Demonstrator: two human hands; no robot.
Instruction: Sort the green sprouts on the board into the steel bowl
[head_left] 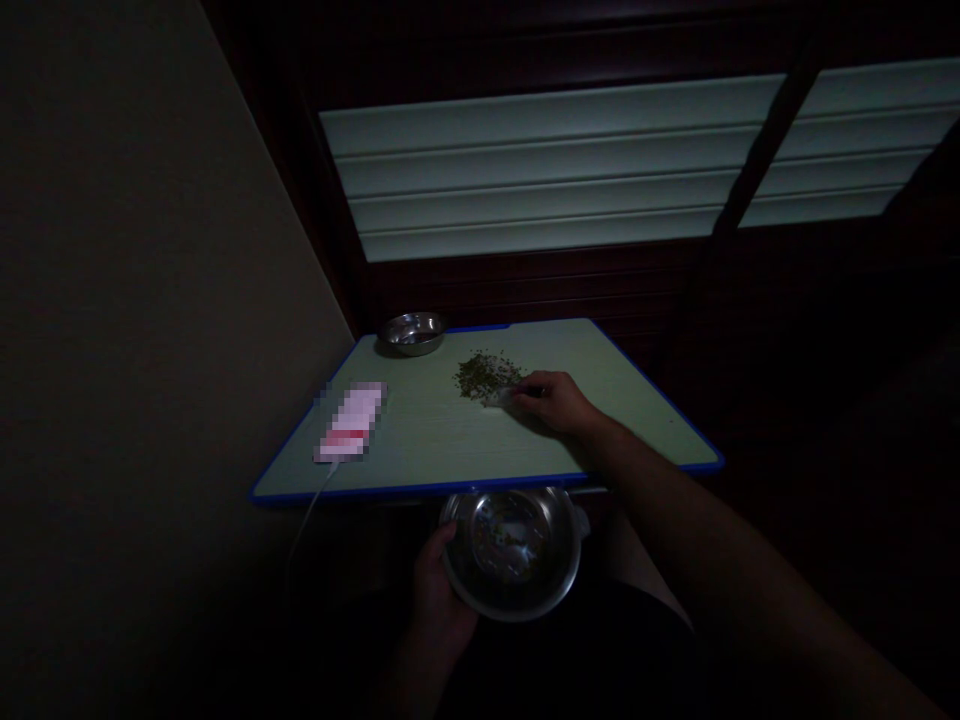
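- Table: loose dark bits were left mid-surface.
- Steel bowl: the left hand clasped its rim below the table's edge; contents were unclear.
- Small pale piece: fingertips of the right hand pinched it beside the bits.

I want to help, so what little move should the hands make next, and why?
Probably draw some small bits toward the near edge of the table: the right hand is at their pile, and the left hand holds the big metal bowl low by that edge.
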